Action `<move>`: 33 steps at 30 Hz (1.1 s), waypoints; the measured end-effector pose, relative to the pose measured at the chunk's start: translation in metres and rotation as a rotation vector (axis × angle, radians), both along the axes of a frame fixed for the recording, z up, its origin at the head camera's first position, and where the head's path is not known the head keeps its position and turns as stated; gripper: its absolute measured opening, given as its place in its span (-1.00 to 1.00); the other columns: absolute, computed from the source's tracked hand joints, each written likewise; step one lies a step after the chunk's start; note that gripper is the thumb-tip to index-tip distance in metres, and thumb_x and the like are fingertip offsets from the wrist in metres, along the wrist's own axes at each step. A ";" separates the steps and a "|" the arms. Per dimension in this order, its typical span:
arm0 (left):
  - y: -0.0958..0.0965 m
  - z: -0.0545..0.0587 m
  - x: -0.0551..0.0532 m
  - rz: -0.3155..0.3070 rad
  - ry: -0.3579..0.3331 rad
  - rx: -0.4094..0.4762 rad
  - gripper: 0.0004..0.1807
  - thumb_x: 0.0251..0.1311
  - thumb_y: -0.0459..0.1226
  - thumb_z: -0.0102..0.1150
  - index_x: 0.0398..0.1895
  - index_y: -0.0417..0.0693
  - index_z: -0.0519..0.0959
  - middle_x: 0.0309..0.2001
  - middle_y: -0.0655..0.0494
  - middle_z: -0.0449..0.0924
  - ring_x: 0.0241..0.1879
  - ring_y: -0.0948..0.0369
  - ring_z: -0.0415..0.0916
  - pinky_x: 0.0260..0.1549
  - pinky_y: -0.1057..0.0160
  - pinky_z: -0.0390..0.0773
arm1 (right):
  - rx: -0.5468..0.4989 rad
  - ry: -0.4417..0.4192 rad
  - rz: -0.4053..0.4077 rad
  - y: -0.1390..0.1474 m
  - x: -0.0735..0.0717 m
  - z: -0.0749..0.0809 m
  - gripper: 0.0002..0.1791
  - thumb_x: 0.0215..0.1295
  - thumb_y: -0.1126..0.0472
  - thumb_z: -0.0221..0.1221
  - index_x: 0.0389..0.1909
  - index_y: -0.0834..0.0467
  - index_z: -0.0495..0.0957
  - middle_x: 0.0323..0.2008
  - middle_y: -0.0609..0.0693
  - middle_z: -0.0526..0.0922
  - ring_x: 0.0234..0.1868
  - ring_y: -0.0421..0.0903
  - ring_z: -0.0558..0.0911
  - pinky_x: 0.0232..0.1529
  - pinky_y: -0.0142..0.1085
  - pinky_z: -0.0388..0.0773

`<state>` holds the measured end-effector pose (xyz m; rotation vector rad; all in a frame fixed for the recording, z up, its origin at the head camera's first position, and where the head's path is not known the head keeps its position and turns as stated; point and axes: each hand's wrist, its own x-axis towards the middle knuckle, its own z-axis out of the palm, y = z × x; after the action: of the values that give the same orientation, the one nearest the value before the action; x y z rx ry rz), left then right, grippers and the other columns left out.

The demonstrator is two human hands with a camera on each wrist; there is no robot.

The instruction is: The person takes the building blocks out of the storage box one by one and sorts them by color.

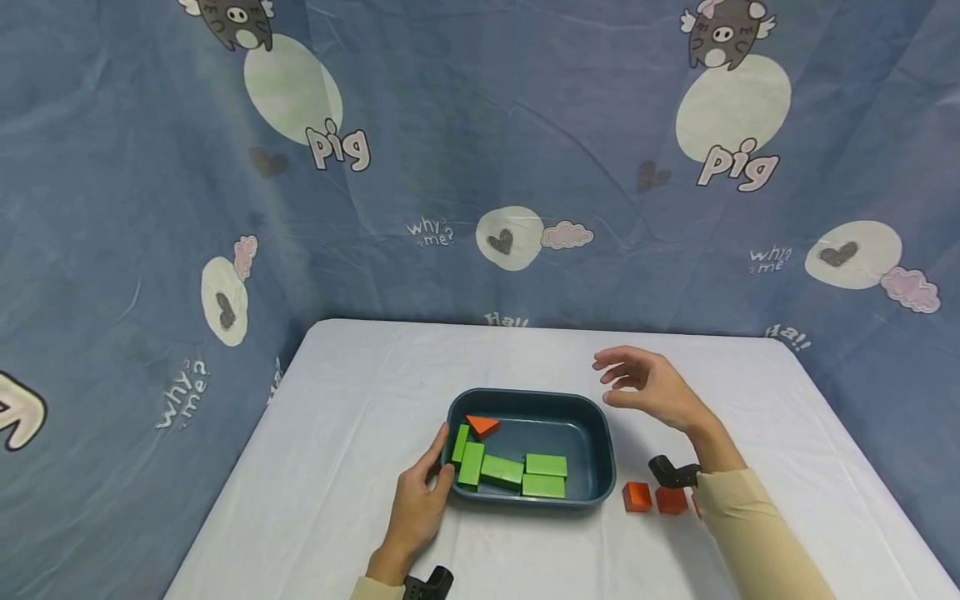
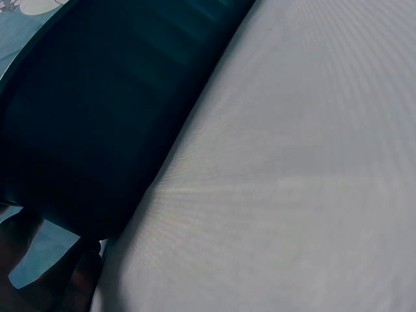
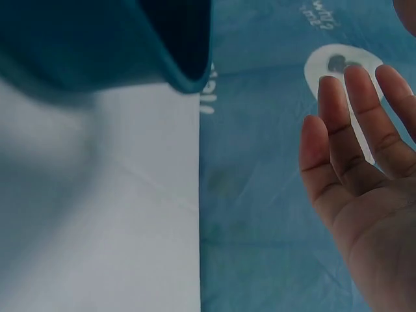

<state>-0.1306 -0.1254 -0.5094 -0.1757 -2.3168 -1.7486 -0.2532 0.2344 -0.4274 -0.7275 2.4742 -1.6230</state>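
A dark teal tray (image 1: 577,502) lies on the table, holding several green blocks (image 1: 501,471) and one orange triangular block (image 1: 482,426). Against the tray's left end rests my left hand (image 1: 417,508), fingers along the outer wall and thumb at the near left corner. The left wrist view has the tray's side (image 2: 97,117) up close, with fingertips (image 2: 84,260) at its edge. In the air off the tray's far right corner is my right hand (image 1: 652,387), fingers spread and loosely bent; the right wrist view gives its bare palm (image 3: 383,227).
Orange-red cubes (image 1: 637,497) stand in a row right of the tray; one is partly hidden by the right sleeve (image 1: 757,533). A white cloth (image 1: 360,400) covers the table. Behind it hangs a blue printed curtain (image 1: 420,183).
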 end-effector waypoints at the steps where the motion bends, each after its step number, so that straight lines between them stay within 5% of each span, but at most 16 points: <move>1: 0.000 0.000 0.000 -0.001 0.002 0.001 -0.44 0.36 -0.52 0.13 0.43 -0.33 0.37 0.40 -0.14 0.37 0.37 0.01 0.34 0.21 0.60 0.25 | -0.006 0.000 0.006 -0.002 -0.001 0.000 -0.44 0.12 0.42 0.44 0.19 0.24 0.57 0.06 0.13 0.64 -0.03 0.13 0.65 0.01 -0.20 0.66; 26: -0.002 0.001 0.000 -0.009 -0.016 0.009 -0.44 0.40 -0.45 0.16 0.45 -0.29 0.37 0.41 -0.13 0.37 0.37 0.03 0.34 0.27 0.54 0.20 | -0.057 -0.005 0.175 -0.064 -0.021 -0.006 -0.47 0.14 0.43 0.41 0.17 0.26 0.58 0.02 0.13 0.66 -0.06 0.18 0.66 0.01 0.03 0.66; 33: -0.003 0.001 0.000 -0.008 -0.007 0.012 -0.44 0.39 -0.45 0.16 0.44 -0.31 0.36 0.40 -0.13 0.37 0.37 0.02 0.34 0.28 0.55 0.19 | -0.073 -0.035 0.219 -0.083 -0.028 -0.013 -0.48 0.14 0.43 0.41 0.16 0.22 0.60 0.02 0.11 0.66 -0.01 0.40 0.61 0.03 0.10 0.63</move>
<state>-0.1307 -0.1289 -0.5084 -0.1772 -2.3130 -1.7685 -0.2811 0.1511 -0.4406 -0.9335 2.2312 -1.6361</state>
